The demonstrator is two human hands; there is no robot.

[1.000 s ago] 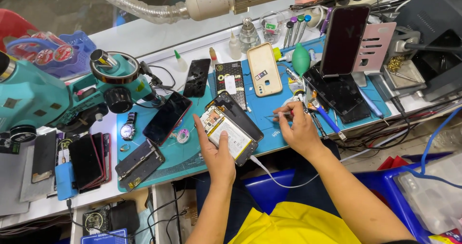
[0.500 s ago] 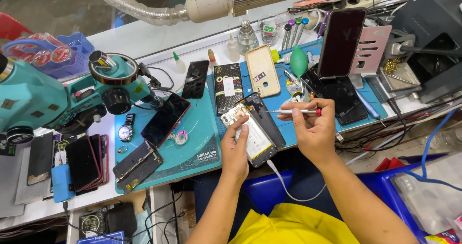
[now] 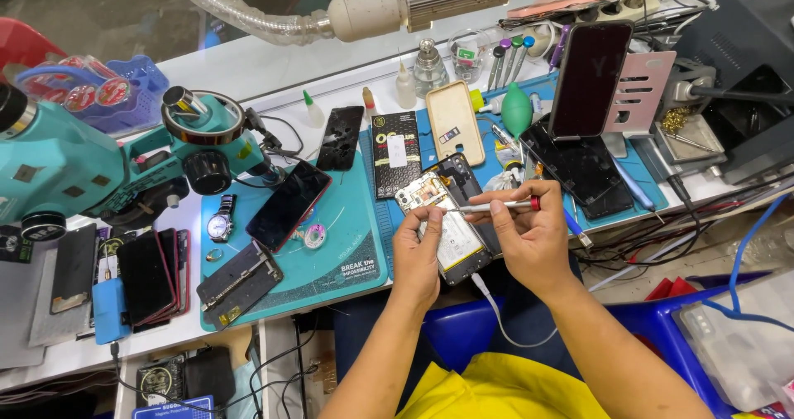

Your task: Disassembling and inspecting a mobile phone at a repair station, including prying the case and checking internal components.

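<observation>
A white table [image 3: 273, 67] runs across the view, crowded with repair gear. On its left stands a big teal microscope [image 3: 91, 158], and above it a ribbed grey hose [image 3: 248, 18] ends in a finned metal head. A teal work mat [image 3: 335, 249] covers the middle of the table, with a blue mat [image 3: 645, 175] to its right. A black phone [image 3: 589, 80] leans upright in a pink stand [image 3: 641, 96] at the back right. On the teal mat lie a dark phone [image 3: 289, 204], a black cracked screen [image 3: 341, 138], a printed black panel [image 3: 395, 153] and, further back, a tan phone case [image 3: 455, 121]. A wristwatch [image 3: 220, 220] sits at the mat's left edge, beside a stack of phones [image 3: 145, 274]. A green rubber air blower [image 3: 516, 111] stands near the case.

At the table's front edge the left hand [image 3: 418, 253] holds an opened phone [image 3: 451, 237], back cover off and battery showing, tilted and lifted above the mat; its grip is closed around the phone's lower left side, thumb on the frame. A white cable [image 3: 496, 316] hangs from the phone's bottom end. The right hand [image 3: 533, 233] has its grip closed on a slim screwdriver [image 3: 496, 207] with a red end, held nearly level, its tip over the upper part of the opened phone
</observation>
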